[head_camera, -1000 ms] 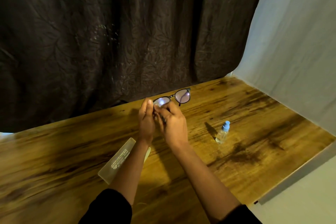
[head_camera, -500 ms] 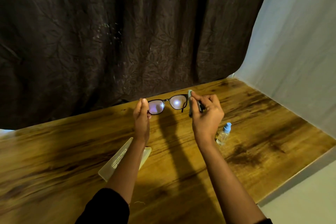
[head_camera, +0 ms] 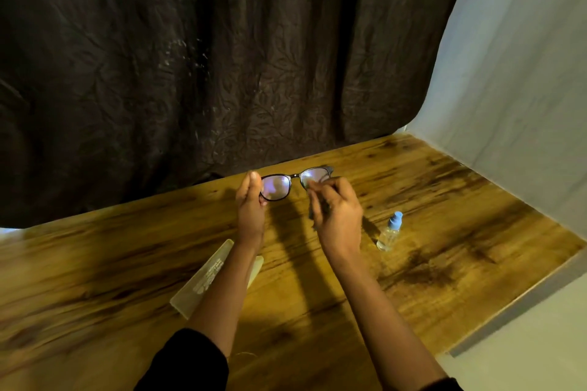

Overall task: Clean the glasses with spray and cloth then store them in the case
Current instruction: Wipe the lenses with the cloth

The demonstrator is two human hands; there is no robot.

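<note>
Black-framed glasses (head_camera: pixel 287 183) are held up above the wooden table (head_camera: pixel 444 216). My left hand (head_camera: pixel 251 203) pinches the frame's left end. My right hand (head_camera: pixel 336 216) pinches a small grey cloth (head_camera: pixel 313 200) against the right lens; most of the cloth is hidden in the fingers. A small clear spray bottle (head_camera: pixel 390 232) with a blue cap stands on the table to the right of my right hand. A translucent glasses case (head_camera: pixel 203 282) lies on the table under my left forearm, partly hidden by it.
A dark curtain (head_camera: pixel 222 73) hangs behind the table's far edge. A pale sheet (head_camera: pixel 524 89) covers the right side. The table's right edge (head_camera: pixel 521 305) runs diagonally at lower right.
My right hand with the cloth has shifted from the left lens out past the right end and now sits on the right lens. The glasses were turned level. My left hand keeps its hold.
</note>
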